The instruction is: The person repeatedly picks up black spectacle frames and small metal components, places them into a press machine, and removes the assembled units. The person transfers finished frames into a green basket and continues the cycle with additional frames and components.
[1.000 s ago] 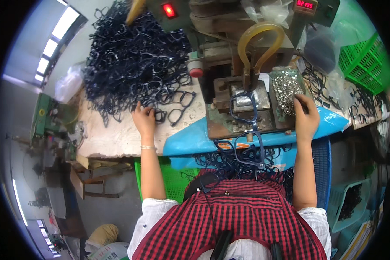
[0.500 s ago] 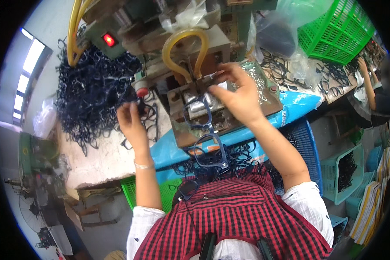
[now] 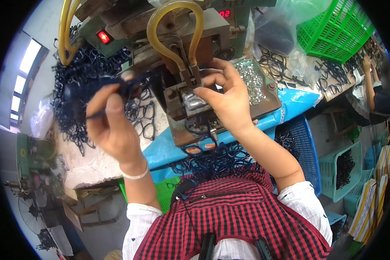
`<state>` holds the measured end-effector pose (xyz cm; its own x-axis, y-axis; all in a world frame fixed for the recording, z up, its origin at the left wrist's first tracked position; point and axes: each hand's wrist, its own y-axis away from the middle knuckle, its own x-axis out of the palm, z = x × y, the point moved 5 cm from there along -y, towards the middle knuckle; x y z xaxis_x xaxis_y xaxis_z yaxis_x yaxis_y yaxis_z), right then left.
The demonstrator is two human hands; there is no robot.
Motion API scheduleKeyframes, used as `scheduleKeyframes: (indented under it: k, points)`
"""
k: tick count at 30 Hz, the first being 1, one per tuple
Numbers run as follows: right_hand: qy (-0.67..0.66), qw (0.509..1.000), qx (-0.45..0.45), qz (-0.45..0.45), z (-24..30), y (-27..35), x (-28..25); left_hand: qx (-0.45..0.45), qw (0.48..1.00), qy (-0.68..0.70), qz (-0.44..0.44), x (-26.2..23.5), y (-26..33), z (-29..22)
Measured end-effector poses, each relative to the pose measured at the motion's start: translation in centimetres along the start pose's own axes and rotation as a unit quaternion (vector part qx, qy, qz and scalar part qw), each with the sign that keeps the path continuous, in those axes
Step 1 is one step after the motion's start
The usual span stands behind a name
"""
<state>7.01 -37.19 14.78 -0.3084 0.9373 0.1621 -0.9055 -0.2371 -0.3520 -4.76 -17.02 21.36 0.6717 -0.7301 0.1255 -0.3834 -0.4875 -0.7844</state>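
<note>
My left hand [image 3: 115,119] is raised near the heap of frames, its thumb and fingers closed on a dark blue eyeglass frame [image 3: 134,84] that is smeared by motion. My right hand [image 3: 229,93] is at the press tooling [image 3: 188,80], thumb and forefinger brought together beside the metal block [image 3: 194,103]. What those fingertips pinch, if anything, is too small to tell. Just below the block's front edge is another dark eyeglass frame [image 3: 199,130], blurred and partly hidden. A pile of dark frames [image 3: 216,160] lies under the press edge, against my apron.
To the left is a big heap of dark eyeglass frames [image 3: 69,104] on the worktable [image 3: 80,167]. Small shiny metal pieces [image 3: 249,82] fill a tray at the right. A yellow hose [image 3: 151,26] loops over the press. Green basket [image 3: 333,32] and blue crate [image 3: 307,151] stand right; a co-worker's arm [image 3: 368,84] shows beyond.
My left hand came up and nearer, now with an eyeglass frame in it. My right fingers closed in at the tooling. The frames hanging before the press have dropped or shifted.
</note>
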Motion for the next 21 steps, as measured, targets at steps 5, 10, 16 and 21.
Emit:
scheduleKeyframes:
  k: [5,10,16,21]
  points:
    - [0.026,0.994,0.008,0.11,2.7,1.9,-1.1,0.05,0.989,0.085,0.107,1.5,1.8,-2.1]
    - [0.585,0.805,-0.095,-0.033,-4.9,-0.5,-10.6,0.186,0.921,-0.072,0.334,4.5,5.8,-3.0]
    - [0.548,0.819,-0.168,-0.008,-6.8,0.1,-11.6,0.243,0.885,-0.11,0.381,4.9,7.7,-0.6]
    - [0.561,0.788,-0.222,0.122,-7.3,-2.4,-8.7,0.198,0.892,-0.113,0.389,4.4,8.5,-0.4]
